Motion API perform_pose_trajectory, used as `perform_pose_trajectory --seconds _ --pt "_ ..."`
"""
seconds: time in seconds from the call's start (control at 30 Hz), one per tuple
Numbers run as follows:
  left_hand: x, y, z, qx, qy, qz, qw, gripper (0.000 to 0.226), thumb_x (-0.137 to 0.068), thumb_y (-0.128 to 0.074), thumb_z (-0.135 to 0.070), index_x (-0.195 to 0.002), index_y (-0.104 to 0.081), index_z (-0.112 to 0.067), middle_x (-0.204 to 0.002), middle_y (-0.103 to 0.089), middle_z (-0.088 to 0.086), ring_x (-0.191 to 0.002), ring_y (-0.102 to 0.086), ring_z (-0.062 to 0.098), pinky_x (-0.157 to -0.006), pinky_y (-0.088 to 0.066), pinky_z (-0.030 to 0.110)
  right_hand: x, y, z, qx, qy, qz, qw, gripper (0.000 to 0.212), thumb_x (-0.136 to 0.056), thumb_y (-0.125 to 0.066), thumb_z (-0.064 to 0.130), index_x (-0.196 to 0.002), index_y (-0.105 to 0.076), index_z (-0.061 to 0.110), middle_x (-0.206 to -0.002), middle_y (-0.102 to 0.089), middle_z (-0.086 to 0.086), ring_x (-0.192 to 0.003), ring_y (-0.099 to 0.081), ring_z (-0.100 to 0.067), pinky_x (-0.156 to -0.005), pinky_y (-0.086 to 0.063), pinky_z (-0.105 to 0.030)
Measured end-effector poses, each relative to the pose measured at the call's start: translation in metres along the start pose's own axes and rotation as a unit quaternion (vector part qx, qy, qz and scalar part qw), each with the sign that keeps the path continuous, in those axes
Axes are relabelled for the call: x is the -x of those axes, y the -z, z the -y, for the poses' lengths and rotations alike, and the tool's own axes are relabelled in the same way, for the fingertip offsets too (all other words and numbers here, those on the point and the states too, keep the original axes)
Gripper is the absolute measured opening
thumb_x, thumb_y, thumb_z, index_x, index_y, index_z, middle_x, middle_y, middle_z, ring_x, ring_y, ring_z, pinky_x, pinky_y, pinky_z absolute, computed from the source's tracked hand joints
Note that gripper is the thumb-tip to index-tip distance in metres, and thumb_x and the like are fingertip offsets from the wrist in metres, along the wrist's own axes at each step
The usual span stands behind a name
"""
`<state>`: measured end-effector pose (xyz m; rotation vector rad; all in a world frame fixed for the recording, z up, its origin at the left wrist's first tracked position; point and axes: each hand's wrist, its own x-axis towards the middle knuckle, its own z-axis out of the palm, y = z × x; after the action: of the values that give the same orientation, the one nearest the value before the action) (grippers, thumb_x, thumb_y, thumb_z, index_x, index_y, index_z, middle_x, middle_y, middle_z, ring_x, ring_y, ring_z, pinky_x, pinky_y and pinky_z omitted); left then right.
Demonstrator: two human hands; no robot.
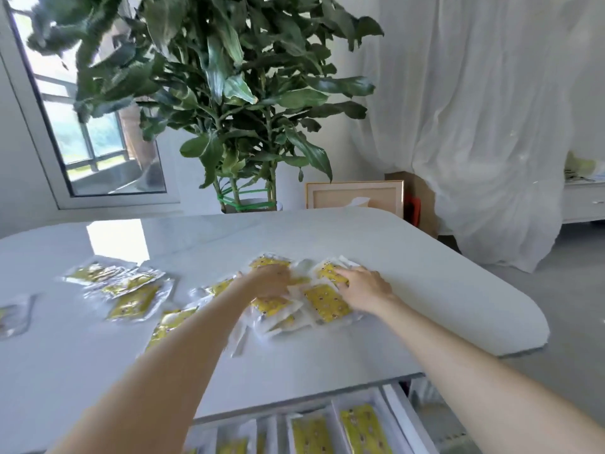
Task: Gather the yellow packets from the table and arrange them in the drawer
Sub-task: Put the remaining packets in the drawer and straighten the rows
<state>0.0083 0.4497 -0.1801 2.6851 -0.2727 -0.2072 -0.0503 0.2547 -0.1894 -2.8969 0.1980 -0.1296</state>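
A loose pile of yellow packets [324, 303] in clear wrappers lies mid-table on the white table [425, 273]. My left hand [271, 283] sits on the pile's left side with its fingers curled over the packets; it is blurred. My right hand [363, 286] lies on the pile's right side, fingers stretched flat across a packet. More yellow packets [131, 303] are scattered to the left, one at the far left edge [13, 316]. Below the table's front edge the open drawer [391, 407] shows white dividers and yellow packets [363, 430] lying in its compartments.
A large potted plant [235, 93] stands behind the table, with a framed picture [353, 194] leaning beside it. A white curtain [474, 126] hangs at the right and a window [91, 149] is at the left. The table's rounded right end [530, 326] drops off to the floor.
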Motion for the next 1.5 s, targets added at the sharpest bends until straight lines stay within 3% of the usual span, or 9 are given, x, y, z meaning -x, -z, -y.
perform_pose_trajectory --seconds 0.13,0.3,0.43,0.57,0.73,0.97,1.2,1.37,1.5 --pt "0.031 0.021 -0.005 0.042 -0.026 -0.044 0.998 0.041 -0.100 -0.034 -0.024 -0.138 -0.048 -0.016 -0.138 -0.051 0.010 -0.125 -0.048 0.029 -0.101 -0.038 0.030 0.022 0.016 0.010 -0.044 -0.025 -0.108 0.993 0.035 -0.095 -0.038 0.032 -0.118 -0.062 0.024 -0.129 -0.055 -0.004 -0.119 -0.046 -0.030 -0.093 -0.041 -0.037" --pt "0.060 0.034 0.007 0.048 -0.053 -0.062 0.996 0.040 -0.095 -0.045 -0.017 -0.135 -0.050 -0.018 -0.138 -0.052 0.006 -0.126 -0.050 0.025 -0.102 -0.038 0.028 0.038 0.016 0.032 -0.140 -0.055 0.042 0.988 0.032 -0.083 -0.054 0.057 -0.082 -0.054 0.026 -0.088 -0.053 0.006 -0.092 -0.054 -0.020 -0.075 -0.043 -0.032" --pt "0.082 0.025 0.029 -0.010 -0.055 -0.030 0.998 0.041 -0.092 -0.050 -0.017 -0.134 -0.052 -0.020 -0.140 -0.050 0.004 -0.127 -0.048 0.022 -0.105 -0.036 0.028 0.040 -0.002 0.044 -0.094 -0.141 0.033 0.985 0.099 -0.067 -0.068 0.066 -0.145 -0.030 0.019 -0.146 -0.036 -0.010 -0.136 -0.032 -0.032 -0.104 -0.036 -0.043" --pt "0.088 0.015 0.051 -0.065 -0.025 -0.044 0.997 0.046 -0.092 -0.049 -0.025 -0.138 -0.045 -0.023 -0.143 -0.046 0.003 -0.133 -0.040 0.023 -0.108 -0.029 0.032 0.033 -0.004 0.042 -0.141 -0.180 0.040 0.973 0.116 -0.055 -0.080 0.059 -0.148 -0.025 0.015 -0.142 -0.042 -0.010 -0.130 -0.043 -0.030 -0.104 -0.041 -0.040" --pt "0.086 0.013 0.061 -0.052 0.029 -0.097 0.994 0.055 -0.091 -0.049 -0.035 -0.143 -0.036 -0.023 -0.143 -0.040 0.011 -0.134 -0.028 0.032 -0.107 -0.033 0.042 0.031 0.000 0.035 -0.280 -0.181 0.032 0.942 0.088 -0.056 -0.087 0.022 -0.132 -0.046 0.008 -0.121 -0.059 -0.004 -0.110 -0.060 -0.020 -0.089 -0.054 -0.032" --pt "0.057 0.020 0.071 -0.025 0.070 -0.088 0.993 0.051 -0.091 -0.040 -0.033 -0.140 -0.039 -0.019 -0.137 -0.048 0.017 -0.128 -0.040 0.038 -0.104 -0.035 0.041 0.022 0.034 0.054 -0.355 -0.082 -0.097 0.926 0.040 -0.076 -0.074 0.029 -0.104 -0.059 0.004 -0.099 -0.061 -0.007 -0.088 -0.059 -0.025 -0.068 -0.046 -0.030" --pt "0.032 0.032 0.101 -0.057 0.077 -0.037 0.995 0.074 -0.084 -0.051 -0.054 -0.148 -0.026 -0.026 -0.149 -0.040 0.006 -0.135 -0.037 0.031 -0.108 -0.036 0.041 -0.013 0.037 0.087 -0.352 -0.057 0.070 0.932 0.029 -0.082 -0.069 0.027 -0.094 -0.049 0.010 -0.099 -0.045 -0.004 -0.093 -0.046 -0.020 -0.065 -0.036 -0.027" --pt "0.017 0.037 0.118 -0.080 0.074 -0.039 0.993 0.101 -0.064 -0.058 -0.075 -0.148 -0.025 -0.029 -0.145 -0.040 0.010 -0.137 -0.031 0.034 -0.109 -0.032 0.049 -0.038 0.024 0.096 -0.228 -0.047 0.178 0.956 0.023 -0.080 -0.071 0.028 -0.077 -0.051 0.016 -0.086 -0.051 0.000 -0.075 -0.050 -0.012 -0.059 -0.037 -0.023" --pt "0.011 0.044 0.115 -0.072 0.084 -0.039 0.993 0.101 -0.063 -0.066 -0.073 -0.146 -0.029 -0.028 -0.142 -0.039 0.013 -0.134 -0.031 0.032 -0.109 -0.031 0.045 -0.051 0.016 0.105 -0.122 -0.026 0.200 0.972 0.020 -0.077 -0.072 0.035 -0.080 -0.058 0.020 -0.101 -0.054 0.002 -0.091 -0.052 -0.014 -0.059 -0.037 -0.021"
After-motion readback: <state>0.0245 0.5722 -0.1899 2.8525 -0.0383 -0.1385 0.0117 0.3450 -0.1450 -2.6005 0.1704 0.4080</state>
